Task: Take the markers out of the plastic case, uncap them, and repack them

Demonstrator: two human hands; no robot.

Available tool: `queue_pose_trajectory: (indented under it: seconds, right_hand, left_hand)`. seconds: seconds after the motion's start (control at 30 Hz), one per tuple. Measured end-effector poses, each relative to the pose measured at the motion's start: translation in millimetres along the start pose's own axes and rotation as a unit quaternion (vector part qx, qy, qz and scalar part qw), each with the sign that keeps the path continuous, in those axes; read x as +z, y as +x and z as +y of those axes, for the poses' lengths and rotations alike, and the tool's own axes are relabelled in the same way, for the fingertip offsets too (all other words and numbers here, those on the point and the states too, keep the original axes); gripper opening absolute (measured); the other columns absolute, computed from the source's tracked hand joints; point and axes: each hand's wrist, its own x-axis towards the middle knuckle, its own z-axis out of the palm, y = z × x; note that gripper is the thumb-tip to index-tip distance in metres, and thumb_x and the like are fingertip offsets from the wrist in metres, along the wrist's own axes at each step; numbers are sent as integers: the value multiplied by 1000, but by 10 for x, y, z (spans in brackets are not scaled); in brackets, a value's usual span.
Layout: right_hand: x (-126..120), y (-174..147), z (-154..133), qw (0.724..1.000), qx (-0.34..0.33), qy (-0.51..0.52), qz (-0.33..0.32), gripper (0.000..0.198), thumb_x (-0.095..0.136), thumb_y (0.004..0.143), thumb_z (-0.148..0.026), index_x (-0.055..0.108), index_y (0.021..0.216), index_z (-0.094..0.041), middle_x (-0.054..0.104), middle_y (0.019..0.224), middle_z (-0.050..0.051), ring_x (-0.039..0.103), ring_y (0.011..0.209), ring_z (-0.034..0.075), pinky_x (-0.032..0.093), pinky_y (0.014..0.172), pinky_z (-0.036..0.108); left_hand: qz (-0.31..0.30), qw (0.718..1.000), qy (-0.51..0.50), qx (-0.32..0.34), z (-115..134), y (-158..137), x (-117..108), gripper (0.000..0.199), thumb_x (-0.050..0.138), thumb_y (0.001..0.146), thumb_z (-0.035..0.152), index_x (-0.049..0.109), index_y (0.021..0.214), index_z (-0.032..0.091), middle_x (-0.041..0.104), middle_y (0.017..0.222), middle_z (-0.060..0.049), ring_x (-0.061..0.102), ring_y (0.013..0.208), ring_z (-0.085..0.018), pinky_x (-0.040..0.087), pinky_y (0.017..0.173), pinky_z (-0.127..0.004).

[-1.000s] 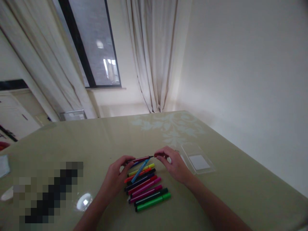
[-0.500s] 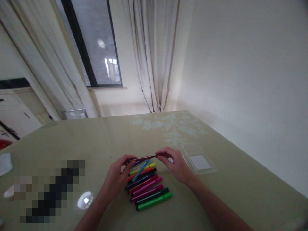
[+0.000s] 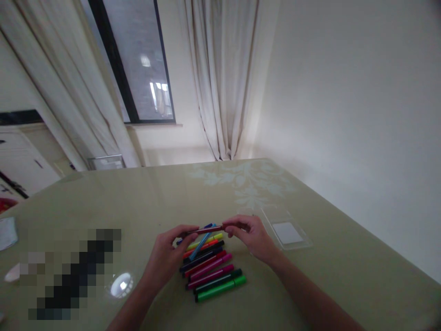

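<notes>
My left hand (image 3: 171, 248) pinches the barrel of a dark red felt-tip pen (image 3: 208, 230). At the pen's other end, my right hand (image 3: 251, 235) grips the matching cap, which meets the barrel. The pen is held level above the table. Just below it, a light blue marker (image 3: 200, 247) lies slanted across the far end of a row of markers. In that row are a yellow marker (image 3: 215, 237), a pink marker (image 3: 211, 267), a dark green marker (image 3: 217, 282) and, nearest me, a bright green marker (image 3: 221, 289). Fingers partly cover a blue marker (image 3: 207, 225) behind.
To the right lies an open clear plastic case (image 3: 305, 242) with a white card (image 3: 287, 232) in it. A shiny clear round object (image 3: 121, 285) is beside my left forearm. Farther left are a blurred-out dark shape (image 3: 74, 276) and a pale packet (image 3: 7, 233) at the table (image 3: 138, 197) edge.
The dark nib that showed between barrel and cap is now covered. My hands have come closer together and slightly lower, and cap and barrel are joined.
</notes>
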Motion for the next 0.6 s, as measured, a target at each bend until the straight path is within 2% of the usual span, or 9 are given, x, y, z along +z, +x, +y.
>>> queue_pose_trajectory:
  seconds: [0.17,0.4,0.53,0.6]
  right_hand:
    - [24,-25,-2,1000,1,24,9,19,74,85,-34,81,97,-21,78,78,4,72,73,18,57,72,30]
    - [44,-23,57,999,-6,31,12,20,75,86,-37,81,97,-22,78,80,4,73,75,20,58,74,32]
    - [82,0,97,998,-28,-58,-6,22,71,90,-41,80,99,-23,79,90,5,73,84,21,57,79,34]
    - [93,9,107,993,-51,-110,8,24,68,92,-42,79,103,-24,79,98,6,72,90,22,56,84,35]
  left_hand:
    - [-9,1000,-13,-25,39,-16,-5,27,71,84,48,83,98,29,82,93,-1,75,83,-23,57,75,-31]
    - [6,1000,10,-10,72,-28,52,27,69,85,48,82,97,28,82,91,-1,74,82,-23,57,73,-30]
    - [-20,998,50,19,14,-8,105,28,63,90,49,79,95,27,81,92,-2,73,83,-22,57,78,-31]
    - [-7,997,72,16,-63,12,107,31,59,91,49,78,97,25,80,96,-5,73,89,-24,57,81,-34]
